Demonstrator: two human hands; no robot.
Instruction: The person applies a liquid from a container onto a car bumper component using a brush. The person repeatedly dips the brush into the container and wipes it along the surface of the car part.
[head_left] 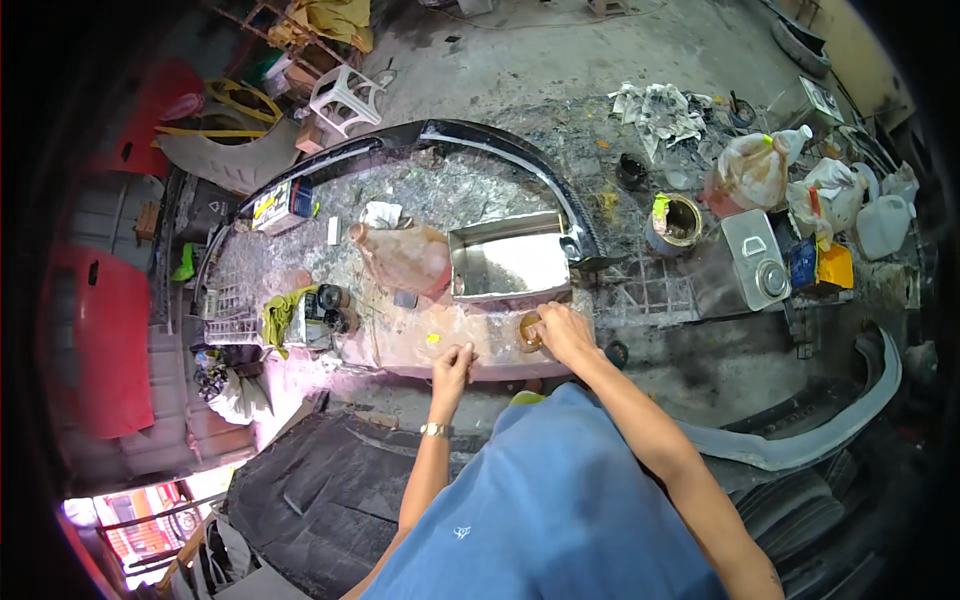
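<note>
Here at the near edge of the surface [395,338], the right hand [566,334] is on the round amber-brown container [528,336], fingers bent at its right side; how firmly they grip, I can't tell. Further left, the left hand [453,368] has its fingers bunched narrow, contents unclear, near a yellow patch [433,338]. Just beyond: an open metal box [512,297], a cloudy jug [398,258] to its left.

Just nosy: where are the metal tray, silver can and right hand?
Metal tray [505,234]: head view, inner far wall.
Silver can [748,258]: head view, its capped top.
Right hand [566,334]: head view, back of hand.
</note>
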